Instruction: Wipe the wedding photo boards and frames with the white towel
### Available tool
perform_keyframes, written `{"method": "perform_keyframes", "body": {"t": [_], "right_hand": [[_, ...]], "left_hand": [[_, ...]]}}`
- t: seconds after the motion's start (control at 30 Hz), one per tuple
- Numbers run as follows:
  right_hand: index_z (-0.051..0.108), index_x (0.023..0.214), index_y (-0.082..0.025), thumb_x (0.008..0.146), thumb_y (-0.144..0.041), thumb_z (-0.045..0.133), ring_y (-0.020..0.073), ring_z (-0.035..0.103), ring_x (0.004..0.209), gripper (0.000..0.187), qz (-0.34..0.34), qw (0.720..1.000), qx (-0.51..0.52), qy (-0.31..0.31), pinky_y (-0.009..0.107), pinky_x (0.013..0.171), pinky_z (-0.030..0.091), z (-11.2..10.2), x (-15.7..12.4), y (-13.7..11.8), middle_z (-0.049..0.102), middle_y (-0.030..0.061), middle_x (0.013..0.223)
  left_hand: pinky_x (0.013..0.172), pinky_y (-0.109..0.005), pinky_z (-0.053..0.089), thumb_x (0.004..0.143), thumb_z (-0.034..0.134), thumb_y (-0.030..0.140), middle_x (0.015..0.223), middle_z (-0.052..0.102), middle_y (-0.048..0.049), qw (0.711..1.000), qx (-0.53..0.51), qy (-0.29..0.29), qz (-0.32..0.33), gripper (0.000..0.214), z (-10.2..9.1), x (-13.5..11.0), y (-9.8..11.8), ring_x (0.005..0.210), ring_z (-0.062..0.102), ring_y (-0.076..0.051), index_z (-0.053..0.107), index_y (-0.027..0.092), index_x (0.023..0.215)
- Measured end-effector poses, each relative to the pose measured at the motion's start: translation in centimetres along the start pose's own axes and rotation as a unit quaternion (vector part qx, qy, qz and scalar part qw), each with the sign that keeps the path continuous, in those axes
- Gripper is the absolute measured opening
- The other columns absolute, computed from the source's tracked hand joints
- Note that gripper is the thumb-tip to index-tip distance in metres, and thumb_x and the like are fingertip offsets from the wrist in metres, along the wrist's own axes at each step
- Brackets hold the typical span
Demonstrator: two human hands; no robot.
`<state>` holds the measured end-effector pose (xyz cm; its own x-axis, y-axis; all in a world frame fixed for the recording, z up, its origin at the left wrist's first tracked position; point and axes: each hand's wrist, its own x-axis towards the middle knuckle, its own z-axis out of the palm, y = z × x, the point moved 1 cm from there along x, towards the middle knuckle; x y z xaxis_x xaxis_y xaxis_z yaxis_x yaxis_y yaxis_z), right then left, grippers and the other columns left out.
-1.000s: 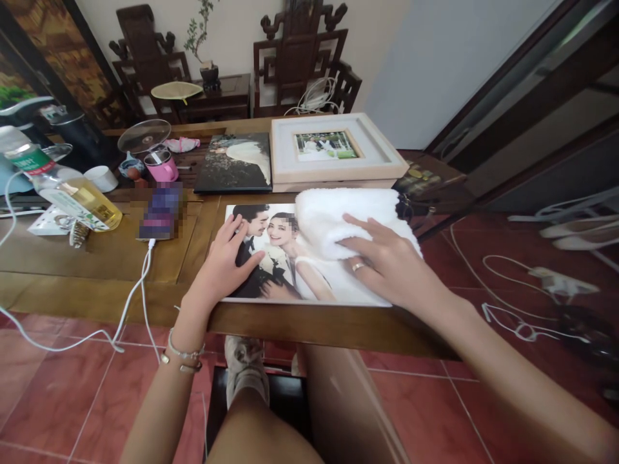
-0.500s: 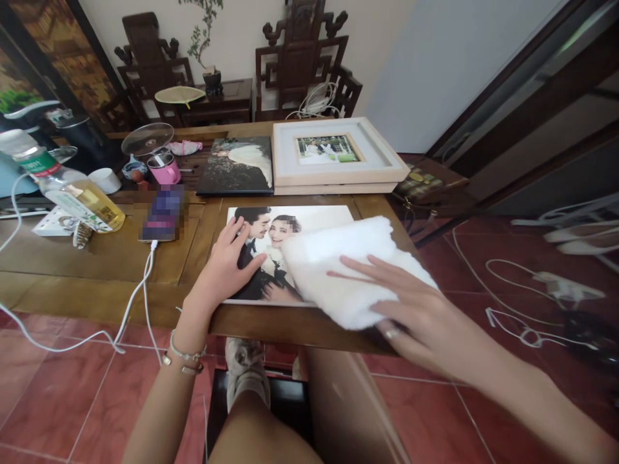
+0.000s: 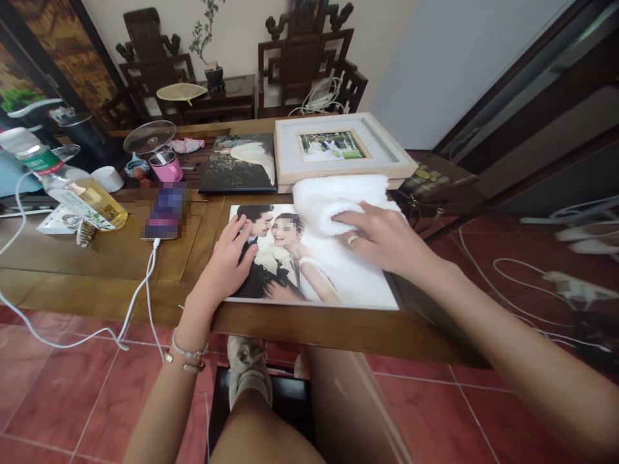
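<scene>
A large photo panel showing a couple lies flat at the table's front edge. My left hand rests on its left side, fingers extended and holding nothing. Over the panel's upper right part, my right hand grips a white towel, which is bunched beneath the fingers. The towel covers the panel's upper right corner and reaches the front of the pale wooden picture frame behind it.
A dark photo album lies beside the frame. At left are a phone on a white cable, a pink mug, a tilted bottle and a white cup. A small bag sits to the right of the frame.
My right hand has pushed the towel away from me, from the panel's lower right to its upper right, uncovering the lower right part. My left hand has stayed in place.
</scene>
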<state>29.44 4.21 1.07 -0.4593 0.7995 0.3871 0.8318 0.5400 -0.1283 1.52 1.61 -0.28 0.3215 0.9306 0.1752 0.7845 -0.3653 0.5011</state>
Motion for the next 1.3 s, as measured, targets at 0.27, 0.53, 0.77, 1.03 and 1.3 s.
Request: {"method": "perform_keyframes", "body": {"t": [0.27,0.53,0.77,1.03,1.3], "right_hand": [[0.070,0.089,-0.018,0.072,-0.005,0.042,0.0331,0.053,0.124,0.035,-0.100,0.995,0.017,0.006,0.055,0.098,0.049,-3.3,-6.6,-6.1,0.068,0.0150,0.117],[0.069,0.083,-0.022,0.069,-0.002,0.042,0.0273,0.047,0.131,0.036,-0.114,0.991,0.064,-0.035,0.053,0.105,0.043,-4.1,-6.9,-7.6,0.064,0.0074,0.127],[0.070,0.104,-0.018,0.074,-0.009,0.045,0.0310,0.063,0.110,0.040,-0.050,0.999,-0.014,-0.015,0.046,0.085,0.055,-1.5,-1.1,-2.4,0.070,0.0144,0.111],[0.070,0.108,-0.021,0.074,-0.010,0.045,0.0285,0.066,0.099,0.044,0.014,1.000,-0.013,-0.010,0.041,0.078,0.054,-0.4,0.9,-1.3,0.072,0.0089,0.103],[0.067,0.086,-0.021,0.074,-0.006,0.044,0.0289,0.048,0.130,0.030,-0.092,0.994,0.059,0.000,0.056,0.104,0.043,-2.2,-5.8,-4.4,0.066,0.0126,0.122]], "left_hand": [[0.117,-0.050,0.025,0.095,0.040,0.029,0.155,0.032,-0.0165,1.000,0.001,0.004,0.002,0.050,0.0,1.1,-0.1,0.147,0.021,-0.026,0.041,0.010,0.141],[0.117,-0.051,0.025,0.094,0.041,0.030,0.155,0.032,-0.0158,1.000,-0.002,0.007,0.007,0.050,-0.5,1.4,-0.3,0.147,0.022,-0.027,0.040,0.013,0.142],[0.117,-0.049,0.024,0.094,0.043,0.029,0.155,0.033,-0.0155,1.000,0.000,0.007,0.011,0.050,-0.3,-0.3,0.0,0.147,0.021,-0.026,0.041,0.013,0.142],[0.117,-0.052,0.024,0.095,0.041,0.030,0.156,0.031,-0.0150,1.000,-0.003,0.001,0.006,0.050,-0.2,-0.4,0.2,0.147,0.020,-0.026,0.041,0.014,0.142],[0.117,-0.050,0.024,0.095,0.041,0.030,0.156,0.031,-0.0156,1.000,0.000,-0.003,0.000,0.050,-0.2,0.4,0.1,0.147,0.021,-0.026,0.040,0.012,0.142]]}}
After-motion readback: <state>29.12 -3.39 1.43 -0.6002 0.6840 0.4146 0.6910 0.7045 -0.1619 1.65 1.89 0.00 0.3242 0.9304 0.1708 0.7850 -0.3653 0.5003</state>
